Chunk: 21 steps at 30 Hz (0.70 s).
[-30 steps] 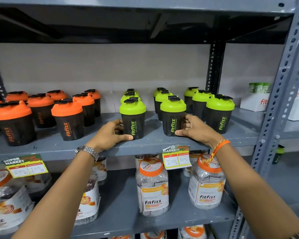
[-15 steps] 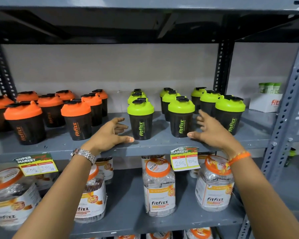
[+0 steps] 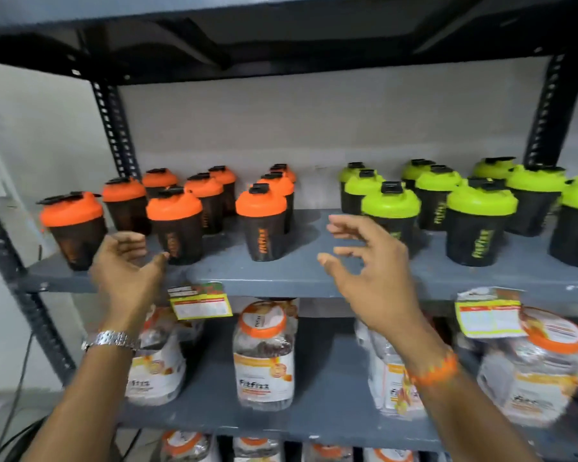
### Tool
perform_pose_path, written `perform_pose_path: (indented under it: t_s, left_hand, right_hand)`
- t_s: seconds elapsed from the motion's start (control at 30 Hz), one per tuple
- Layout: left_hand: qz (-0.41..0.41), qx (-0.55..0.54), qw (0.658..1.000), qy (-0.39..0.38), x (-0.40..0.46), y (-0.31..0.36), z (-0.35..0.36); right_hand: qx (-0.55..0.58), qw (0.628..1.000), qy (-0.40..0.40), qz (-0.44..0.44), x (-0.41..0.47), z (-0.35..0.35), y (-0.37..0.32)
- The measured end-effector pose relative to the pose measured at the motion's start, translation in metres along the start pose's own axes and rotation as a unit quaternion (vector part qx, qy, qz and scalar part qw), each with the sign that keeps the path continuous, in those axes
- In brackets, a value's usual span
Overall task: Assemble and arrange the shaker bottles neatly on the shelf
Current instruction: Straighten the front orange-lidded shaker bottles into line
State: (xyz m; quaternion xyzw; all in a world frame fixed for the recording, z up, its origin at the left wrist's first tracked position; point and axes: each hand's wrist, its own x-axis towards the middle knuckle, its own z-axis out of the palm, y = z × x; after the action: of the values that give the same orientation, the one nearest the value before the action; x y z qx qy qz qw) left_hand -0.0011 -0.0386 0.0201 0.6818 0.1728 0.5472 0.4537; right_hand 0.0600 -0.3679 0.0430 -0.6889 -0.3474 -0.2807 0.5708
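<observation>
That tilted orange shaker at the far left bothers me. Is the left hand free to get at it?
Probably yes: the left hand is open and empty, right beside the tilted orange shaker, nothing between them.

Both forearms are bare, no sleeves showing at all. The left hand (image 3: 127,261) has a chunky silver metal link watch (image 3: 112,340) on the wrist, over at about 8 o'clock in the shot. The right hand (image 3: 371,268) has an orange thread bracelet (image 3: 434,370) on its wrist, around 4 o'clock, a bit blurry.
</observation>
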Motion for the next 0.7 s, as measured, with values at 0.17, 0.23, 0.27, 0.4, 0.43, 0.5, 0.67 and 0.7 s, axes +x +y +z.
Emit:
perform_pose_path:
  t_s: [0.17,0.23,0.27,0.4,0.43,0.5,0.67,0.7]
  left_hand:
    - [-0.116,0.093,0.969,-0.195,0.054,-0.035,-0.016]
    - [-0.117,0.116,0.944,-0.286,0.070,-0.039,-0.013]
    - [-0.106,0.128,0.933,-0.320,0.076,-0.039,-0.013]
    - [-0.047,0.101,0.897,-0.428,0.090,-0.039,-0.004]
    - [-0.034,0.094,0.889,-0.447,0.092,-0.040,-0.002]
    - [-0.024,0.085,0.877,-0.472,0.095,-0.042,0.000]
    - [-0.016,0.072,0.875,-0.479,0.098,-0.045,-0.003]
    - [-0.017,0.072,0.875,-0.479,0.097,-0.046,-0.004]
  right_hand:
    - [0.020,0.978,-0.097,0.183,0.041,0.079,0.033]
    - [0.008,0.963,-0.136,0.234,0.058,0.088,0.047]
    - [0.011,0.957,-0.150,0.250,0.063,0.093,0.052]
    - [0.024,0.946,-0.185,0.264,0.071,0.100,0.063]
    - [0.015,0.944,-0.197,0.263,0.071,0.102,0.062]
    - [-0.002,0.942,-0.216,0.258,0.071,0.103,0.060]
    - [-0.019,0.947,-0.212,0.241,0.066,0.104,0.053]
    - [-0.016,0.948,-0.208,0.241,0.064,0.103,0.052]
